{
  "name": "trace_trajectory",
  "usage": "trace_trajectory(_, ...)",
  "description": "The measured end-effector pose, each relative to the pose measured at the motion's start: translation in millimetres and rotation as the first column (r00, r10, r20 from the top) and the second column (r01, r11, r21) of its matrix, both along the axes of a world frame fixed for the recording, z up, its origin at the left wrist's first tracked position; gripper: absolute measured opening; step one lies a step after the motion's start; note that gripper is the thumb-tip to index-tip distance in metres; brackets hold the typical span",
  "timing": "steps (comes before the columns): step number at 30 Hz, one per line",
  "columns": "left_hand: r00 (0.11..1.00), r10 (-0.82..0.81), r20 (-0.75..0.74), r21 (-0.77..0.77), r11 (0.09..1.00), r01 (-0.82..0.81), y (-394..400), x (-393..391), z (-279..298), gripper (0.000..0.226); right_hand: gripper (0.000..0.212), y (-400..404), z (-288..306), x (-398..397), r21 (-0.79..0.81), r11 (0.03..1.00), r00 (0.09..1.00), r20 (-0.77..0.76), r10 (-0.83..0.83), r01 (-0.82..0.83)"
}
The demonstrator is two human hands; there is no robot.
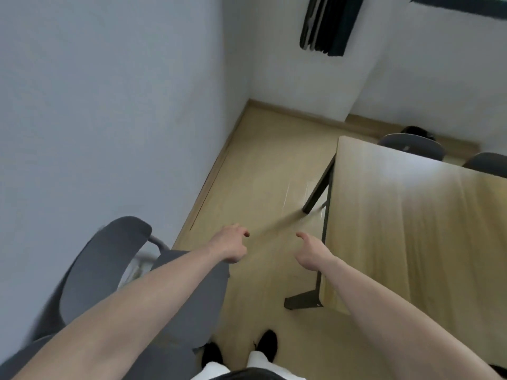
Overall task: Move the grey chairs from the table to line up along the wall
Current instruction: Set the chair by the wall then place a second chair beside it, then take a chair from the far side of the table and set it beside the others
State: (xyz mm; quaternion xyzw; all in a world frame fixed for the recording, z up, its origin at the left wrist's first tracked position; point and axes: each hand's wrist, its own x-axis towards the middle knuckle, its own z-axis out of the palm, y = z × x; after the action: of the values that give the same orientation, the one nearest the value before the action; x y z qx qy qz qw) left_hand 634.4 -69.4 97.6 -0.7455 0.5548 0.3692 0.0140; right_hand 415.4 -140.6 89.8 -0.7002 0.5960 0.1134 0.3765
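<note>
A grey chair (109, 264) stands at the lower left with its back against the pale wall (96, 105); my left forearm crosses over its seat. My left hand (229, 244) hangs in the air over the floor, just right of the chair, fingers loosely curled and holding nothing. My right hand (311, 252) is level with it, near the table's left edge, fingers also loosely curled and empty. Two more grey chairs, one (411, 145) and another (488, 163), are tucked at the far side of the wooden table (411, 229), with only their backs showing.
The light wooden floor (260, 165) runs between the wall and the table up to the room's corner. Dark table legs (318, 187) and a foot bar (301, 300) stick out at the table's left end. My dark shoes (266, 344) stand at the bottom. A dark curtain (326, 23) hangs in the far corner.
</note>
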Motion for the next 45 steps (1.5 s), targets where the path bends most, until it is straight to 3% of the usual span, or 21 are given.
trace_trajectory(11, 0.979, -0.199, 0.055, -0.118, 0.972, 0.204, -112, -85, 17, 0.06, 0.072, -75, 6, -101, -0.017, 0.981, 0.981, 0.015, -0.192, 0.192)
trace_trajectory(29, 0.964, -0.233, 0.125, -0.072, 0.967, 0.243, -348, 19, 2, 0.057, 0.066, -289, -12, -20, -0.023, 0.961, 0.959, 0.076, -0.274, 0.277)
trace_trajectory(45, 0.921, -0.374, 0.11, -0.077, 0.921, 0.383, -547, -31, 14, 0.061, 0.065, -457, -24, -64, -0.058, 0.889, 0.887, 0.129, -0.444, 0.453)
